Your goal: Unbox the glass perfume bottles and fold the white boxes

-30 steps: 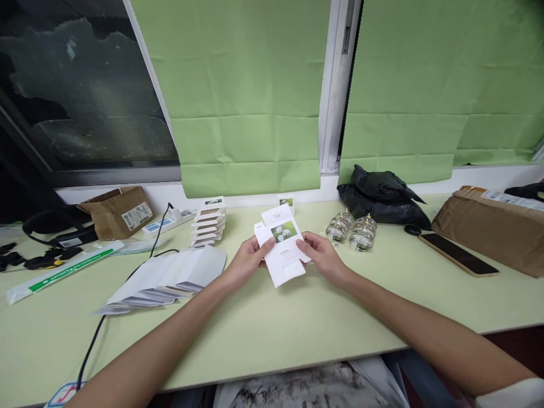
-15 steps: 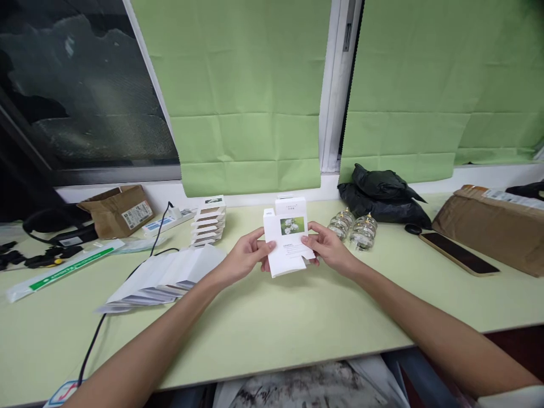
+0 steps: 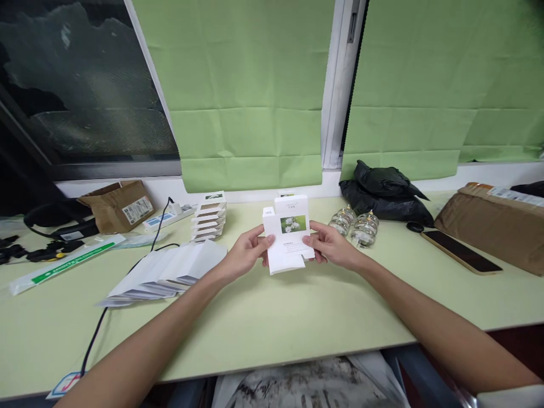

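Note:
A small white carton (image 3: 289, 243) with a white-flower picture is held upright above the table, its flaps standing out at top and bottom. My left hand (image 3: 247, 249) grips its left edge, thumb on the front. On the opposite edge, my right hand (image 3: 329, 245) pinches it the same way; the fingers behind the carton are partly hidden. Left of my left hand lies a fanned pile of flat white cartons (image 3: 170, 269). Behind that pile is a stack of formed white cartons (image 3: 209, 218). To the right of my right hand are clear glass bottles (image 3: 364, 229) with gold tips.
A black plastic bag (image 3: 385, 195) lies by the wall, with a phone (image 3: 461, 252) and a large brown parcel (image 3: 493, 226) to the right. At left are an open cardboard box (image 3: 117, 207), a power strip (image 3: 170, 218) and a black cable (image 3: 96, 340) crossing the table (image 3: 323, 323).
Both hands keep the same grip on the carton, which has hardly moved. The view has shifted slightly.

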Motion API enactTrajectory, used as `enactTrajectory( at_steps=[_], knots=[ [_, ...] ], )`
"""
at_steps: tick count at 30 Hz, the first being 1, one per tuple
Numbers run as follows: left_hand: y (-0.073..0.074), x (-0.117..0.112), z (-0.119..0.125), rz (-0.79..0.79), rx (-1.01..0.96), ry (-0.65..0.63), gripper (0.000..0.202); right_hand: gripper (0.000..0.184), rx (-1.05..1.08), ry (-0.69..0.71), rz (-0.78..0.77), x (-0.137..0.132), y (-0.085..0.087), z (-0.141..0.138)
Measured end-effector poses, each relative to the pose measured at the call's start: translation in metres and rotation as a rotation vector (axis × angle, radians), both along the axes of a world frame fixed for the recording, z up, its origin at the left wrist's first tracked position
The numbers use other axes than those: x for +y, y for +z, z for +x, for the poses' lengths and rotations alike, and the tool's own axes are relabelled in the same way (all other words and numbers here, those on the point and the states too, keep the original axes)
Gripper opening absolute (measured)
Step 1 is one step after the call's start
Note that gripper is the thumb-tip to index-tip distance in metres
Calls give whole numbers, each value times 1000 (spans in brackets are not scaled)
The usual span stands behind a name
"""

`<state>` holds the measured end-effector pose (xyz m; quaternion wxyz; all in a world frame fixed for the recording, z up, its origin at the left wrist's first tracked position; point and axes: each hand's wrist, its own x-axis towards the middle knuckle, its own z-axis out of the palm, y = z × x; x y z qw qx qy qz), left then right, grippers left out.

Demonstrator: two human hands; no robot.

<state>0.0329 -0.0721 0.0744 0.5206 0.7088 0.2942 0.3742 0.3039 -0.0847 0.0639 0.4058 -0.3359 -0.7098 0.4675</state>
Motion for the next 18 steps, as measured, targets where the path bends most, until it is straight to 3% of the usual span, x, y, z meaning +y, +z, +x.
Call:
enactTrajectory(
  at_steps=[6,12,18],
  knots=[
    [-5,0,2,-47,-9,-5,39,40,91,-65,38,2,-1,0],
    [-6,3,0,1,2,38,38,34,153,-11,-73,2,-4,-3],
    [-4,-2,6,-38,-8,21,41,38,186,-118,22,2,-5,-8]
  ],
)
